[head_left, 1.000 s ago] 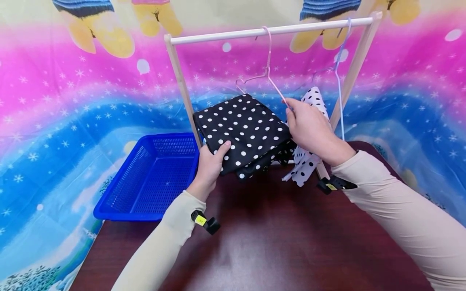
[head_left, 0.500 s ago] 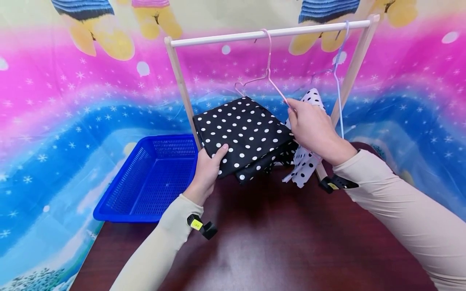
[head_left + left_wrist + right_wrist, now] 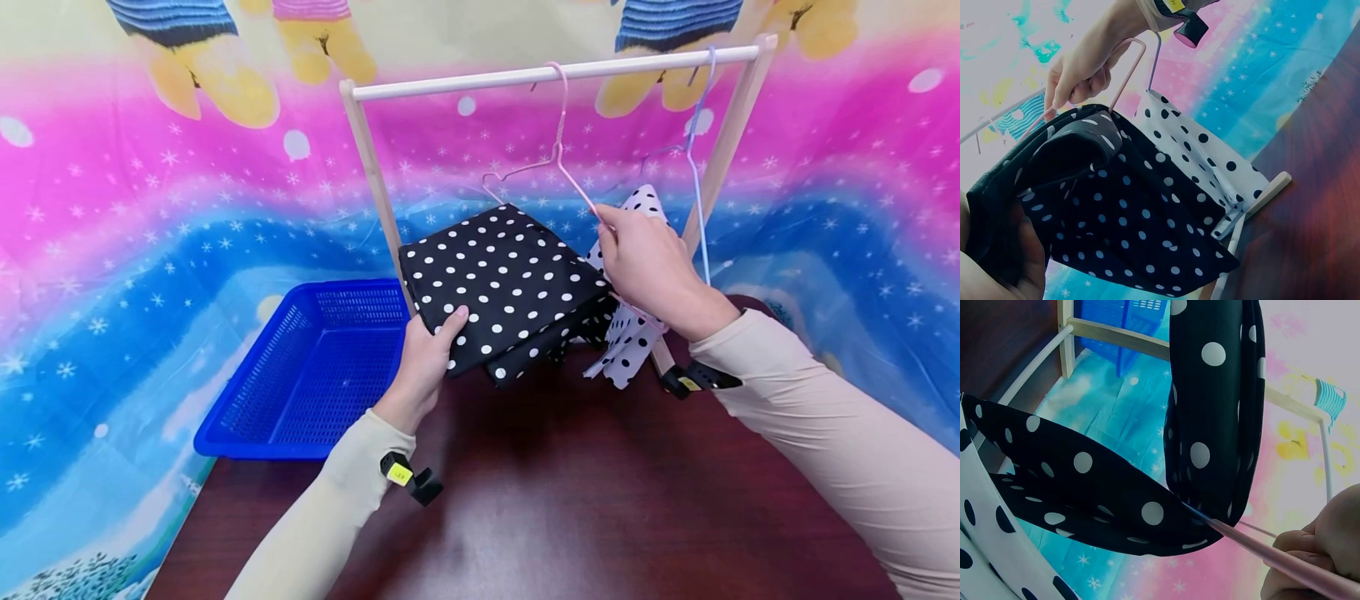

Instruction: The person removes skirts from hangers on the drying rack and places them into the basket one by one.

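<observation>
a dark red-brown table (image 3: 540, 517) stands before a pink-and-blue snowflake curtain (image 3: 135, 292). on its left sits a blue basket (image 3: 262, 450), its near corner jutting past the table's edge in the head view; a wooden rack (image 3: 480, 81) stands beside it. the black dotted cloth (image 3: 510, 275) is held above the table, folded around the pink hanger (image 3: 559, 133). the left hand (image 3: 423, 358) pinches its near edge, thumb on top; the right hand (image 3: 648, 258) grips the hanger's sloping arm, a white dotted cloth (image 3: 633, 350) behind. the table's widest stretch runs between the beige sleeves (image 3: 322, 500).
</observation>
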{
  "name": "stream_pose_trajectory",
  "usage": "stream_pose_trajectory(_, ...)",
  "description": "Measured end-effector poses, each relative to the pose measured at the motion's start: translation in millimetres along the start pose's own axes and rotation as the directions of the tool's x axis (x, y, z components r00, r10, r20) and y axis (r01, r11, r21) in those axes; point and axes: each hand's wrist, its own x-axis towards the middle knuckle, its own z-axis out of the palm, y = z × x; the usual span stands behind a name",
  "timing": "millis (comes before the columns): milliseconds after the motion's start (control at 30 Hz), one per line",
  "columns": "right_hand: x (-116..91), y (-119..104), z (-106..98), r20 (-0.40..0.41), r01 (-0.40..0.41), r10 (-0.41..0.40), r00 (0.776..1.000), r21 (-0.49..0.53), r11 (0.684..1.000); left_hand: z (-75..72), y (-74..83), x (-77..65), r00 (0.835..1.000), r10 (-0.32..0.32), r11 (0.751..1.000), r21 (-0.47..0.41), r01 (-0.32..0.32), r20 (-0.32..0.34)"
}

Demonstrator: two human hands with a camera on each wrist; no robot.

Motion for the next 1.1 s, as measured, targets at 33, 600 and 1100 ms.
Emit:
stream_pose_trajectory(33, 0, 0, 0, -0.001, -0.001, 0.001, 1.0, 0.002, 1.0, 0.0, -0.4, -0.2, 1.0, -0.001, 1.0, 0.0, 0.001, 0.0)
stream_pose_trajectory(600, -2, 4, -2, -0.009, -0.01, 0.01, 1.0, 0.017, 1.0, -6.5, -3.4, -8.4, 0.999, -0.007, 0.998, -0.068, 0.011, 0.048)
stream_pose_trajectory(1100, -1, 4, -1, -0.009, 0.001, -0.001, 1.0, 0.027, 1.0, -13.4, -6.5, -11.1, 0.998, 0.033, 0.992, -0.122, -0.026, 0.058)
